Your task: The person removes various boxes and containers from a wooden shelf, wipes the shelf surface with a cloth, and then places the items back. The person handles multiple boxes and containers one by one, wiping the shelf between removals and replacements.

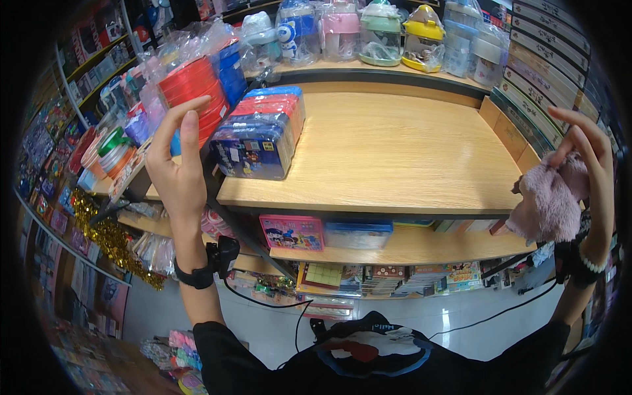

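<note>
My left hand is raised beside a stack of blue and red printed tins in clear wrap. Its thumb and index finger are apart, with nothing between them. In my right hand, a fuzzy dusty-pink cloth hangs bunched from the fingers, near the right end of a wooden shelf board. The tins stand in a row at the left end of that board. Both wrists wear black straps with small devices, and cables run from them.
Plastic-wrapped drink bottles line the ledge behind. Boxed sets are stacked at the right. Red ribbon rolls and gold tinsel stand left. Below sit a pink game box and a blue-lidded box.
</note>
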Demonstrator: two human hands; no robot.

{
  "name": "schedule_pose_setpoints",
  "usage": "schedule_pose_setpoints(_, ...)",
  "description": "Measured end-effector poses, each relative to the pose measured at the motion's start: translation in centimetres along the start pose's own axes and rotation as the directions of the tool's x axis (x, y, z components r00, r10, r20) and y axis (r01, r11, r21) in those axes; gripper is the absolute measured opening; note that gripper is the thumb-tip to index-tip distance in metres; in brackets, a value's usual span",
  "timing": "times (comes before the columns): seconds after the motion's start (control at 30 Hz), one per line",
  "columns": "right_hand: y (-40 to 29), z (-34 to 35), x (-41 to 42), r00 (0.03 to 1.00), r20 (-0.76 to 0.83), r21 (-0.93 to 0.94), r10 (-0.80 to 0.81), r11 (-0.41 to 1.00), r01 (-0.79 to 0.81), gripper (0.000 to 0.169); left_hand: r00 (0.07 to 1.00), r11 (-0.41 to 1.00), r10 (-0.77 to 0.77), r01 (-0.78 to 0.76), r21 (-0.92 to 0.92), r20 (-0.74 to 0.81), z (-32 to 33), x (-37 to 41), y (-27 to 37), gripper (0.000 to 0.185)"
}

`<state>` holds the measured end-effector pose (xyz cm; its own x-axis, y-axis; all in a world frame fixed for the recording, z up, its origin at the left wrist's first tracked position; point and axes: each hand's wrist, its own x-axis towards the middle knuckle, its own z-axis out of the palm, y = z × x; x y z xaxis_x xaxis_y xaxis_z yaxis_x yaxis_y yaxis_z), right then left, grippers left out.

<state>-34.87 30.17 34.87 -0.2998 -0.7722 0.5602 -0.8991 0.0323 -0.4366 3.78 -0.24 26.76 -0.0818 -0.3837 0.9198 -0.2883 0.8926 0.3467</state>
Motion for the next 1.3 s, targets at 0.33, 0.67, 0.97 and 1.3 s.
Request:
schedule_pose_setpoints(0.33,-0.1,3.2,2.8,0.978,0.055,-0.035,-0.201,0.978,0.203,0.039,0.96,0.873,-0.135,-0.002,0.488,0.247,1.1,-2.9,2.7,0.107)
schedule_pose_setpoints(0.67,-14.3,16.8,20.1,0.734,0.615,-0.38,-0.287,0.708,0.595,0.056,0.95,0.793,-0.205,0.02,0.609,0.235,2.8,-3.1,2.7,0.101)
schedule_pose_setpoints(0.97,-14.1,26.0,26.5,0.465,0.883,-0.289,-0.057,0.715,0.636,0.13,0.764,0.93,-0.166,-0.089,0.357,0.623,-2.3,0.7,-2.2,0.103)
schedule_pose_setpoints(1.3,-10.1,29.9,25.2,0.408,0.907,0.064,-0.109,0.99,0.124,0.117,0.417,0.949,-0.268,-0.043,0.313,0.869,-2.5,4.9,-6.2,0.113)
